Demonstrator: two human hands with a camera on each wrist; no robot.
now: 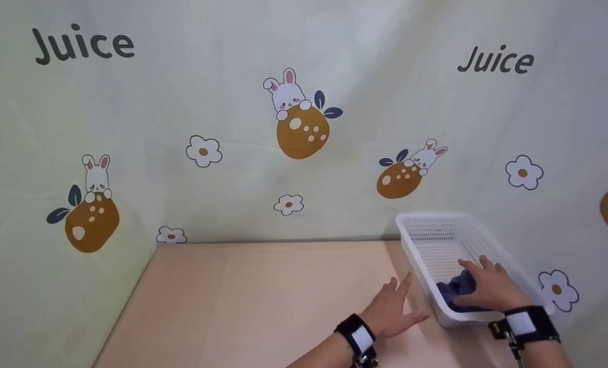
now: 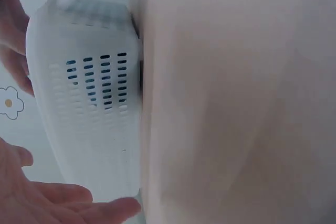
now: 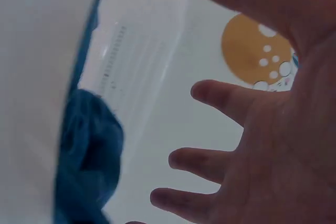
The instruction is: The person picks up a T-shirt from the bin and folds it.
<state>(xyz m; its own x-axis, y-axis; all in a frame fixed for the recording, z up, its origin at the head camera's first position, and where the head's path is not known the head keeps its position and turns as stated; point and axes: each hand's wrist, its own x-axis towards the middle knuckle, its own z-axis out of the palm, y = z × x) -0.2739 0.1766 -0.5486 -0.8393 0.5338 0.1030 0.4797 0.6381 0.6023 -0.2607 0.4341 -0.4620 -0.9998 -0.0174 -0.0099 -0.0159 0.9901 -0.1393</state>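
A white plastic basket (image 1: 420, 263) with slotted sides stands at the right of the table. Crumpled dark blue cloth (image 1: 452, 290) lies in its near end. Over that cloth is my right hand (image 1: 497, 289), its fingers spread. In the right wrist view the fingers of the right hand (image 3: 273, 135) are apart with nothing between them, and the blue cloth (image 3: 92, 150) lies off to the left. Just left of the basket, my left hand (image 1: 388, 312) is held with thumb and fingers extended. The left wrist view has the left hand (image 2: 47, 200) beside the basket wall (image 2: 94, 135).
A pale pink tabletop (image 1: 263, 296) stretches to the left of the basket. Behind it hangs a light curtain (image 1: 222, 199) printed with rabbits, oranges and flowers, which also runs along both sides. The basket's far end is close to this curtain.
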